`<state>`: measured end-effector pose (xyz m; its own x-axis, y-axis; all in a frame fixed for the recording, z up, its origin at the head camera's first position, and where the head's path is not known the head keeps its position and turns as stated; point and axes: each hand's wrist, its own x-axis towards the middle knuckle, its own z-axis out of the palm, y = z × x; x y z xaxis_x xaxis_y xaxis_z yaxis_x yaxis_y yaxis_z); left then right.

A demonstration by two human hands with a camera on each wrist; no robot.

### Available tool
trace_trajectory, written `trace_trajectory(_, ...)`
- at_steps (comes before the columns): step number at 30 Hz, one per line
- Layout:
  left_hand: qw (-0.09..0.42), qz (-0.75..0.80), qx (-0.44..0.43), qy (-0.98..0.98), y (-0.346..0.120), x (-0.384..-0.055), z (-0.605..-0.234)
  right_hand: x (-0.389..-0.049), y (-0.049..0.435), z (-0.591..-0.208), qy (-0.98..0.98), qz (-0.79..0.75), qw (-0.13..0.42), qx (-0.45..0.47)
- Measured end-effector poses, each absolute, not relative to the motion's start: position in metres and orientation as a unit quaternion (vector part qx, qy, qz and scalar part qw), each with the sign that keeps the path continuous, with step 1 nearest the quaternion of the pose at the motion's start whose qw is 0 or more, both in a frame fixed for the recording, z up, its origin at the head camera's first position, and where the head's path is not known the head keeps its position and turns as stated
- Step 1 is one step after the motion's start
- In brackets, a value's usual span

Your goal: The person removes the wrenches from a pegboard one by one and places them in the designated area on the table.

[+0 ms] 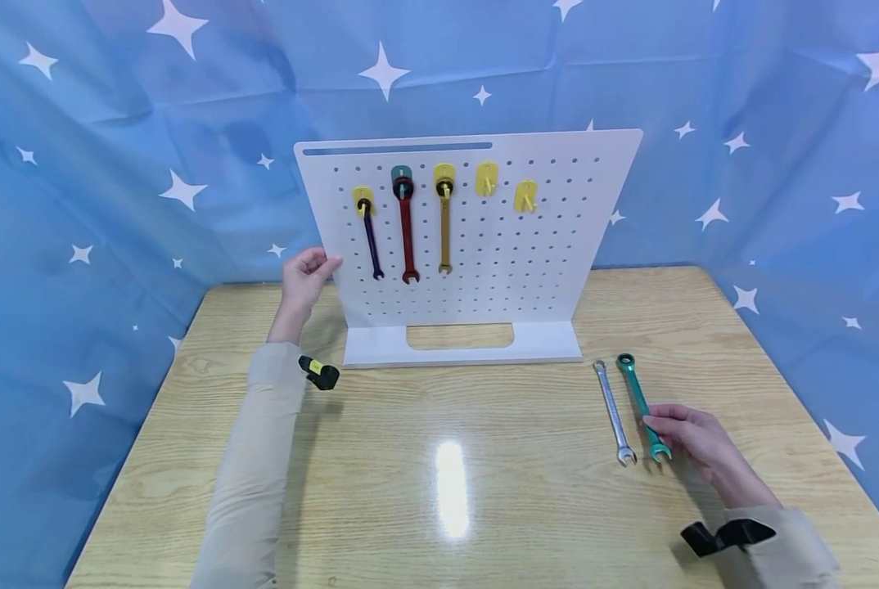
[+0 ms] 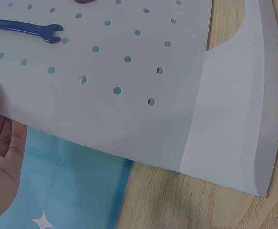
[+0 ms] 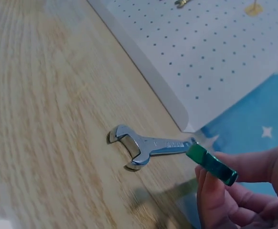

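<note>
Right hand (image 1: pixel 693 438) pinched green wrench (image 1: pixel 637 395), left hand (image 1: pixel 305 282) pinched board (image 1: pixel 476 245) edge; low sideways swing risked clipping silver wrench (image 1: pixel 613 413) just beside.

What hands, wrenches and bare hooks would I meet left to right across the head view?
Left hand, purple wrench, red wrench, gold wrench, first bare hook, second bare hook, silver wrench, green wrench, right hand.
</note>
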<state>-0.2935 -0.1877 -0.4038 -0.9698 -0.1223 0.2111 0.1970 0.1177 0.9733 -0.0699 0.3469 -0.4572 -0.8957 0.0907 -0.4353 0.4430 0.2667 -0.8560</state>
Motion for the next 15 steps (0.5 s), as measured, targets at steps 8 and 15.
trace_trajectory(8,0.122,-0.669,-0.031,-0.732,-0.1882,-0.2932,-0.404,-0.0723,0.3457,-0.4578,0.808,-0.542,0.153,0.171)
trace_trajectory(15,0.123,-0.668,-0.026,-0.733,-0.1877,-0.2932,-0.4039,-0.0729,0.342,-0.4558,0.844,-0.486,0.146,0.174)
